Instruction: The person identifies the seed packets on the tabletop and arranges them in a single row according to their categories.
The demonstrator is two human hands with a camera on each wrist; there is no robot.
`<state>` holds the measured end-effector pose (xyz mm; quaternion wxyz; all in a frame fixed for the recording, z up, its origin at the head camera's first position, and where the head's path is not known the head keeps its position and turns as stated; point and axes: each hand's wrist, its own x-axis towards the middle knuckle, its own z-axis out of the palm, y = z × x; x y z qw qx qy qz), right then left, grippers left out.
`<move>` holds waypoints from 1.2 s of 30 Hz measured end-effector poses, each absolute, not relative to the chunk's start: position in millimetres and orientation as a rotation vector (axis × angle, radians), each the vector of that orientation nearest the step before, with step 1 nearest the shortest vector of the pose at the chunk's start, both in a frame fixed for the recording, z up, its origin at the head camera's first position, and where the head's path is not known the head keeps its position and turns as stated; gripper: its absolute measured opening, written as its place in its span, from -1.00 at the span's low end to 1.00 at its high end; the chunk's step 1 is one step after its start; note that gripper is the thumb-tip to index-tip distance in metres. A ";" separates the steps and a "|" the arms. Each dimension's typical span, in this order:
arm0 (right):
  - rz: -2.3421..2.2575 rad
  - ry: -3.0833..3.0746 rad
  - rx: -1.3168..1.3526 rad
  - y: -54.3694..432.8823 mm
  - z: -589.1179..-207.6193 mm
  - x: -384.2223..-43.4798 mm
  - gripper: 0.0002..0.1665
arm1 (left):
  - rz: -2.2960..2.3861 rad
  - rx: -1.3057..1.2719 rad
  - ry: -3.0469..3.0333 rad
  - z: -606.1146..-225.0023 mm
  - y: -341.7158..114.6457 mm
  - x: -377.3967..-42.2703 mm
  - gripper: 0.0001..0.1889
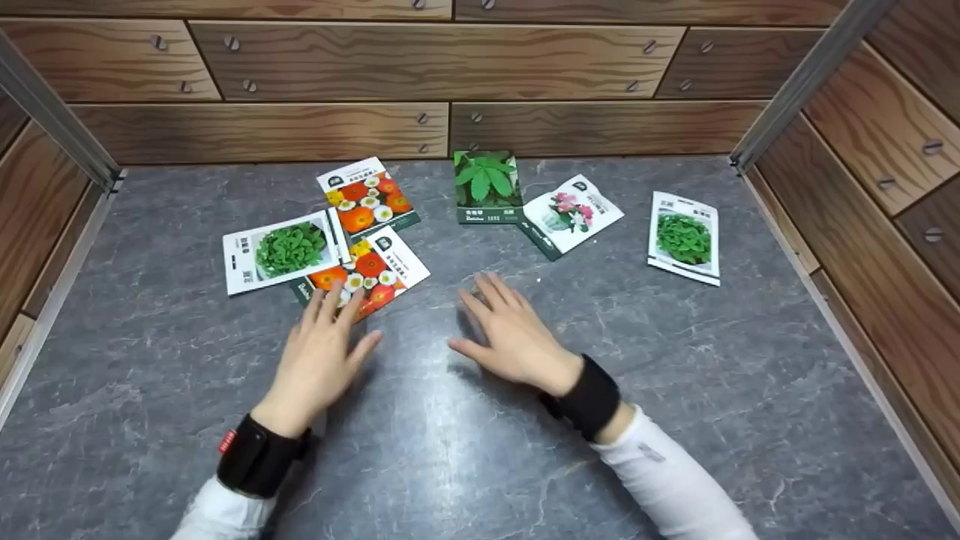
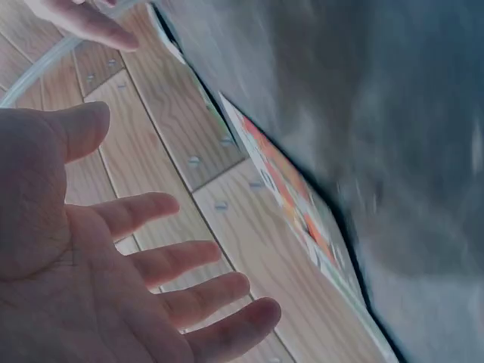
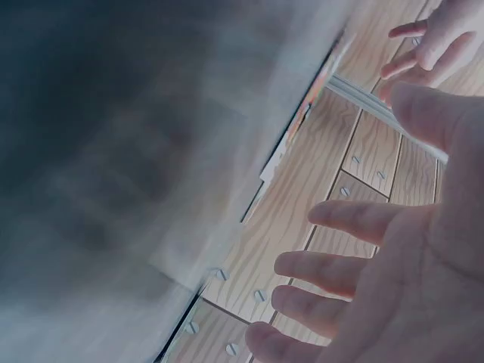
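Observation:
My left hand, fingers spread and holding nothing, hovers by the near edge of a seed packet with orange and white flowers. Its fingertips overlap that packet in the head view. The left wrist view shows the palm and separated fingers. To the right, my right hand is also spread with nothing in it, nearest to a pink-flower seed packet and a green-leaf packet. A white packet picturing green herbs partly covers the two flower packets, the farther one lying behind.
Another white herb packet lies apart on the right of the grey marbled tabletop. Wood-patterned panels wall the back and both sides, with metal posts at the corners. Black bands circle both wrists.

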<state>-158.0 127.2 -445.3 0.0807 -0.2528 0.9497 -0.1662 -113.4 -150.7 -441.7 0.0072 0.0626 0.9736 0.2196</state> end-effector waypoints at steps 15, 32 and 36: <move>-0.505 2.802 -0.691 63.3 -444.0 -218.5 -0.03 | 0.703 0.092 3.043 -450.5 -211.1 -162.7 -0.31; -0.307 2.840 -0.518 10.3 -444.6 -238.1 0.03 | 0.602 0.165 3.003 -452.0 -215.6 -165.7 -0.36; -0.233 2.880 -0.517 5.2 -444.1 -239.2 0.03 | 0.602 0.174 2.991 -451.3 -212.4 -166.0 -0.39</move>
